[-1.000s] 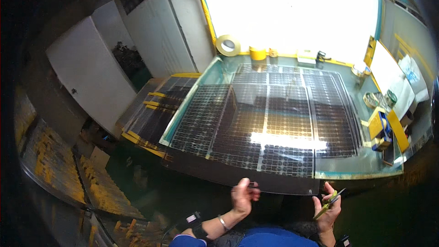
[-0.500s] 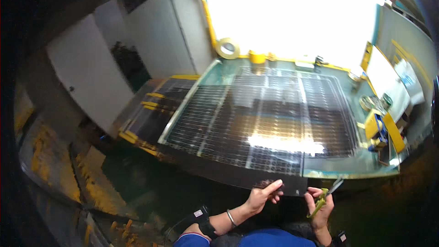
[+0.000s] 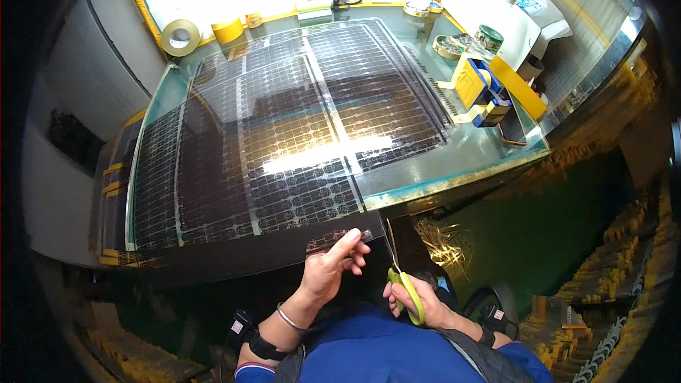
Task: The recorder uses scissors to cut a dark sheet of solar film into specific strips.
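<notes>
A large dark film sheet (image 3: 234, 258) with rows of fine printed patterns hangs over the near edge of a glass-topped table (image 3: 443, 183). My left hand (image 3: 328, 274) pinches its front border near the right corner, thumb on top. A small clear mark or piece shows by the thumb tip; I cannot tell which. In my right hand (image 3: 427, 299) are scissors (image 3: 411, 301) with yellow-green handles, blades pointing away from me. The blades are parted beside the film's right end; whether they touch it is unclear.
Along the back stand a wide tape roll (image 3: 180, 37) and a yellow roll (image 3: 228, 30). At the right lie a blue-and-yellow tape dispenser (image 3: 477, 86), small tape rolls (image 3: 448, 47) and a phone (image 3: 513, 129). Crumpled shiny strips (image 3: 445, 247) sit below the table edge.
The view has swung right and closer. The scissors have turned from lying loosely in my right hand to being held by the handles, blades at the film's end. My left hand keeps its pinch.
</notes>
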The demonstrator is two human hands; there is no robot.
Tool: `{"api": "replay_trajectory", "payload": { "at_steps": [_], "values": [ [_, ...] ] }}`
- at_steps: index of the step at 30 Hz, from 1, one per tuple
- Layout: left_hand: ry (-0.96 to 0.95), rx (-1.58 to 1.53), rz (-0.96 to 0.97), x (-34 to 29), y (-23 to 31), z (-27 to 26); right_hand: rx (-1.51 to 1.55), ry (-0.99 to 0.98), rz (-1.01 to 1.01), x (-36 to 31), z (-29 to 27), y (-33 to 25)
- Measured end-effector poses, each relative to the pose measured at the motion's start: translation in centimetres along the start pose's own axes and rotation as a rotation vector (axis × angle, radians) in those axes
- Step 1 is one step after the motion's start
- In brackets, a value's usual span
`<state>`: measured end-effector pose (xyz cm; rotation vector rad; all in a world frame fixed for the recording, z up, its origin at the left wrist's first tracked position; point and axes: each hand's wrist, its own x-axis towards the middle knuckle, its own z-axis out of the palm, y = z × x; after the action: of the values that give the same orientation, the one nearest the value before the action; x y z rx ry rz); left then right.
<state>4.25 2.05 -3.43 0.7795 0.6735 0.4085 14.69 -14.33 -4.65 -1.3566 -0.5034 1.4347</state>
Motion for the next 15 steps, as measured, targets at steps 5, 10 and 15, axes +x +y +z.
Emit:
{"api": "replay_trajectory", "payload": {
  "at_steps": [5,10,15],
  "values": [
    [0.021,-0.012,0.007,-0.1,-0.6,1.0,-0.027,-0.008,-0.001,-0.1,-0.1,-0.9],
    [0.001,-0.037,-0.008,0.0,-0.5,0.9,-0.037,0.013,0.031,-0.1,0.5,-1.6],
    [0.007,-0.031,-0.004,0.0,-0.4,0.8,-0.055,0.034,0.033,0.1,0.6,-1.9]
  ]
}}
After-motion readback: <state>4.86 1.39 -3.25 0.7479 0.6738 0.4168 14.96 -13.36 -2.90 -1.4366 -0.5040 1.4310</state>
